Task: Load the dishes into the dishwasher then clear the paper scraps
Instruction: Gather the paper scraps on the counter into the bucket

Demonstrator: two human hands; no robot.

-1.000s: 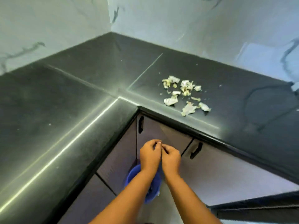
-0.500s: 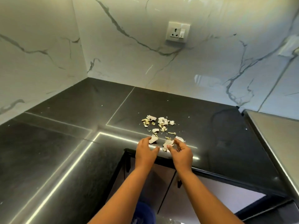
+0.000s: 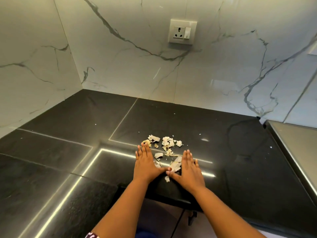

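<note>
Paper scraps (image 3: 169, 148) between hands, on countertop (image 3: 223, 143)

Your left hand (image 3: 145, 162) and right hand (image 3: 188, 169) cover parts of the paper scraps (image 3: 167, 143). At 6 o'clock a blue object (image 3: 145, 233) runs off the bottom edge; at 3 o'clock the steel surface (image 3: 298, 152) is cut off. The white specks (image 3: 95, 124) are too small to identify.

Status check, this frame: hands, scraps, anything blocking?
Left hand, right hand open, flat on counter, flanking scraps. Scraps loose, none held. Nothing blocking.
</note>
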